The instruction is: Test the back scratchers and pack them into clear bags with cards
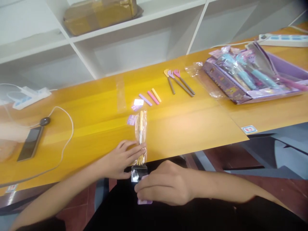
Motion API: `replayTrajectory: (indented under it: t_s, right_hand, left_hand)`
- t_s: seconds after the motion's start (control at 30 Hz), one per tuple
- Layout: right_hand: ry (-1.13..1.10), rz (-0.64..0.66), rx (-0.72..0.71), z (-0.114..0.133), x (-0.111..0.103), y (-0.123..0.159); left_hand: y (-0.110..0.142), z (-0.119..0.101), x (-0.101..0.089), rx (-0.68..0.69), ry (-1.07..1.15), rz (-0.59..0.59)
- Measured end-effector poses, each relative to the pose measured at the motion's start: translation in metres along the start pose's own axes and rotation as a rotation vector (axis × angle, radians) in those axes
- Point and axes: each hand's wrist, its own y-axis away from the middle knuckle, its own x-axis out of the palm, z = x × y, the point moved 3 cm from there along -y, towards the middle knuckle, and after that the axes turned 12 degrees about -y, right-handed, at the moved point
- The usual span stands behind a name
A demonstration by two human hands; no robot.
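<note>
A clear plastic sleeve [141, 134] with a yellow fork-shaped pen inside lies at the near edge of the yellow table [192, 128]. My left hand [121, 158] rests on the sleeve's lower part, fingers laid across it. My right hand [166, 187] is closed at the sleeve's open end below the table edge, pinching a small purple piece [144, 201]. Three loose forks [179, 81] in yellow, purple and pink lie farther back, beside three small coloured sticks [151, 97]. Small printed tags [134, 110] lie near the sleeve's top.
A purple display box [252, 77] of packaged pens sits at the right. A power strip [284, 40] is behind it. A phone [30, 142] with a white cable lies at the left. White shelving [134, 41] holds a brown parcel [101, 14].
</note>
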Motion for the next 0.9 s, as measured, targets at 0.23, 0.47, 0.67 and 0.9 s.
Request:
replayTrajectory:
  t_s: [0.23,0.47,0.67,0.9]
  right_hand:
    - [0.038,-0.121,-0.078,-0.006,-0.006,0.003]
    - [0.236,-0.151,0.035,0.011,-0.052,-0.004]
    - [0.102,-0.599,0.111,-0.008,-0.105,-0.034]
    - [-0.246,-0.58,0.4,-0.116,-0.11,-0.057]
  left_hand:
    - [-0.007,-0.024,0.006,0.161,-0.099,-0.571]
    - [-0.016,-0.001,-0.056,0.285,-0.084,-0.757]
    - [-0.022,0.03,-0.109,-0.208,0.58,-0.654]
    - [-0.042,0.069,-0.04,-0.577,1.506,-0.258]
